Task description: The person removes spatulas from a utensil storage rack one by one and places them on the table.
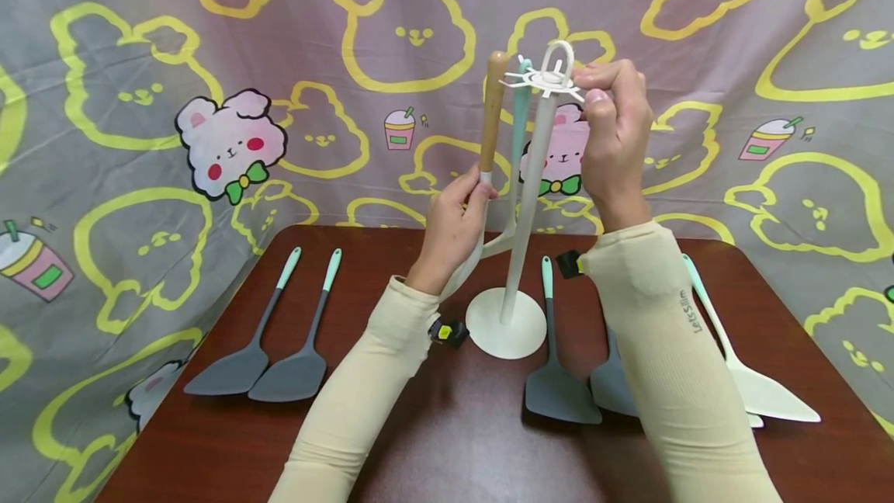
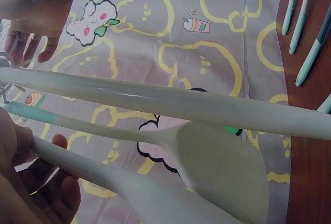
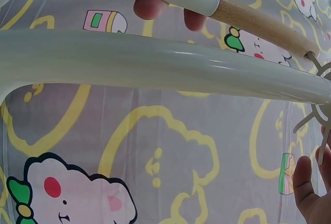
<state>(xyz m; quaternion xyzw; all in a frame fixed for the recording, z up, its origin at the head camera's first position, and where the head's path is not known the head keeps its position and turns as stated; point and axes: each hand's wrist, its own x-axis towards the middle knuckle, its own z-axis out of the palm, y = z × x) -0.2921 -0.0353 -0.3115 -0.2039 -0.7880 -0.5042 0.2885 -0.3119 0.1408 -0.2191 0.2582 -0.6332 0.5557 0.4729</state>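
Observation:
My left hand [image 1: 457,223] grips a kitchen utensil by the white neck below its wooden handle [image 1: 493,111]. The handle points up, its tip beside a hook of the white utensil stand [image 1: 531,200]; in the right wrist view the wooden handle [image 3: 269,30] meets a prong there. The utensil's pale lower part [image 2: 139,188] widens, and its end is out of view. My right hand [image 1: 618,130] pinches the stand's hook ring [image 1: 552,82] at the right side. From the ring hangs a cream spatula [image 2: 222,167] with a mint handle [image 1: 521,107].
Two grey spatulas [image 1: 289,375] with mint handles lie on the brown table [image 1: 433,425] at left. To the right lie another grey spatula [image 1: 559,398], one partly behind my right arm, and a white spatula [image 1: 768,390]. A patterned cloth [image 1: 307,138] hangs behind.

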